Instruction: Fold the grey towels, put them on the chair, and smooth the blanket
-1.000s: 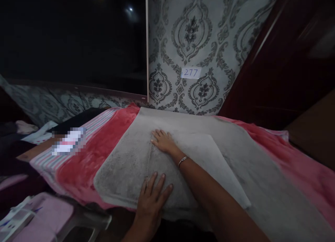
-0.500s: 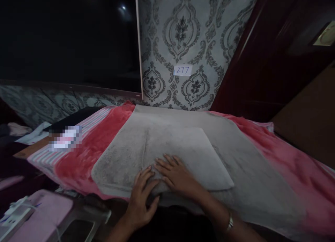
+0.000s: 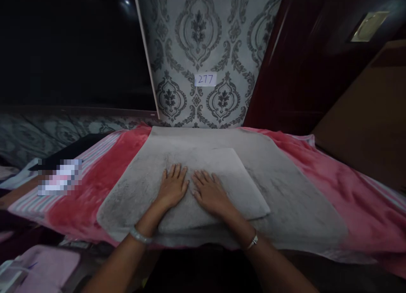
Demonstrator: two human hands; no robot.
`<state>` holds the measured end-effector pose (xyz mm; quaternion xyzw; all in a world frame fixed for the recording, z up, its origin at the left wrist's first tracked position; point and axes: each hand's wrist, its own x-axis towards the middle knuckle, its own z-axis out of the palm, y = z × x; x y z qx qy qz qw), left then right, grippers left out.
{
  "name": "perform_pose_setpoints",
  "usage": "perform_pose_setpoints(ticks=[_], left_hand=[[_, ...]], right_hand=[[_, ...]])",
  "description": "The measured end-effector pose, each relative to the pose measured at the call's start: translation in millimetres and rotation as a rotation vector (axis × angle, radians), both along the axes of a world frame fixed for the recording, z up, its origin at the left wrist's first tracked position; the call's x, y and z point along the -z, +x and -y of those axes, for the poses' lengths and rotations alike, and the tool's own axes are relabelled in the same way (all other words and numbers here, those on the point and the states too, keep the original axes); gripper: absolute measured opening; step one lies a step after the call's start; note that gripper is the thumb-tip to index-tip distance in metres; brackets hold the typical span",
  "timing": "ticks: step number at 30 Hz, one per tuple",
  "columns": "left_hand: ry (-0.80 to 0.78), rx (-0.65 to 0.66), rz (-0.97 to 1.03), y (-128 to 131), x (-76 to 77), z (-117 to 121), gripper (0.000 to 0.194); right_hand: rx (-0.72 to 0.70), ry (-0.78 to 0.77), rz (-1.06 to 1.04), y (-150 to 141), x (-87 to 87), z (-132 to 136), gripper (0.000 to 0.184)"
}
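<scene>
A grey plush mat [image 3: 294,200] is spread over a red blanket [image 3: 95,174], and part of the mat's left side lies folded over in a flap [image 3: 241,187]. My left hand [image 3: 173,186] rests palm down on the folded grey pile, fingers spread. Beside it, a little to the right, my right hand [image 3: 209,192] also lies flat on the flap with its fingers apart. Neither hand grips anything. A bracelet circles each wrist.
Behind the table, patterned wallpaper [image 3: 198,39] carries a paper label [image 3: 205,79] reading 277. A large dark screen [image 3: 69,47] stands at the left. A brown panel [image 3: 364,124] is at the right. Below left lies a pink item [image 3: 52,265].
My left hand has moved forward from the mat's near edge and flattened on it. My right hand has shifted slightly forward. The crease left of the hands has smoothed out. The view has turned right.
</scene>
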<state>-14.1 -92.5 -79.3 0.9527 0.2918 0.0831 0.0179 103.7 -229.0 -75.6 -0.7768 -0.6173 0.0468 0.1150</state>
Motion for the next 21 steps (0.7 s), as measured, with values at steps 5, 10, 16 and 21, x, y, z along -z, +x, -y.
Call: perform_pose_setpoints(ticks=[5,10,16,21], left_hand=[[0.019,-0.003,-0.024,-5,8.3,0,0.059],[0.025,0.002,0.016,-3,9.4,-2,0.063],[-0.002,-0.005,-0.002,-3,5.1,3,0.068],[-0.018,-0.014,-0.011,-5,-0.5,5,0.066]], right_hand=[[0.178,-0.044,0.018,33,16.4,32,0.064],[0.451,-0.127,0.106,76,22.3,81,0.063],[0.471,-0.124,0.131,69,-10.7,57,0.057],[0.021,-0.023,0.061,36,-27.4,-35,0.056]])
